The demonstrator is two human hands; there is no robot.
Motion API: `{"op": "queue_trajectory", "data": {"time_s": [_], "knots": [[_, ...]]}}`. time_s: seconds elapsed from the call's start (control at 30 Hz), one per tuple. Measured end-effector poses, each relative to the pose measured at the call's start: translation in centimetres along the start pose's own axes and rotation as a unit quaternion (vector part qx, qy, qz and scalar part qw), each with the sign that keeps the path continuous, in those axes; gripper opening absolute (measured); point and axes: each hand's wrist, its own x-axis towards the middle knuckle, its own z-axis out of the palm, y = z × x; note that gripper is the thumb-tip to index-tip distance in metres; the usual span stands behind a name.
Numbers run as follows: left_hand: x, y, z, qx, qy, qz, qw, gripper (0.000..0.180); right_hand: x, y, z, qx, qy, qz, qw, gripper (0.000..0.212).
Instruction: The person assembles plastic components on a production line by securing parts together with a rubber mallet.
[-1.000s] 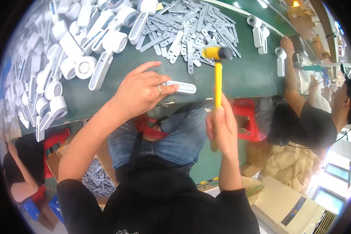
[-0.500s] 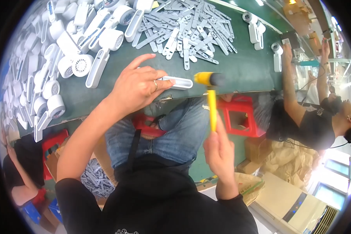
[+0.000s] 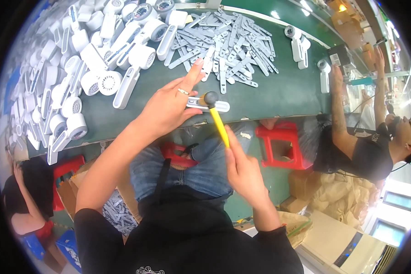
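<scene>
A white fan handle (image 3: 221,106) with a long oval recess lies flat near the green table's front edge. My left hand (image 3: 165,108) holds it at its left end, thumb along the near side and index finger stretched out above; whatever lies under the palm is hidden. My right hand (image 3: 246,176) is wrapped round the yellow shaft of a small mallet (image 3: 219,125). Its dark head is right over the handle's recess, beside my left fingers; whether it touches cannot be made out.
White handheld fans (image 3: 109,82) are heaped at the left of the green table (image 3: 278,98). Loose grey strips (image 3: 233,43) form a pile behind my left hand. Two more fans (image 3: 299,48) stand apart at the far right. A co-worker (image 3: 367,141) sits to the right, near a red stool (image 3: 283,145).
The mallet has swung left and down from beside the handle to over it. My left index finger has straightened away from the handle. The whole view has shifted slightly.
</scene>
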Motion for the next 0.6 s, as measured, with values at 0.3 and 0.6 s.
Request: {"op": "queue_trajectory", "data": {"time_s": [0.3, 0.6], "knots": [[-0.6, -1.4, -1.5, 0.252, -0.001, 0.165, 0.954, 0.049, -0.3, 1.6, -0.5, 0.05, 0.017, 0.061, 0.997, 0.051], [-2.5, -4.0, -20.3, -0.119, 0.293, -0.274, 0.908, 0.042, 12.0, 4.5, -1.4, 0.29, 0.06, 0.034, 0.955, 0.053]]}}
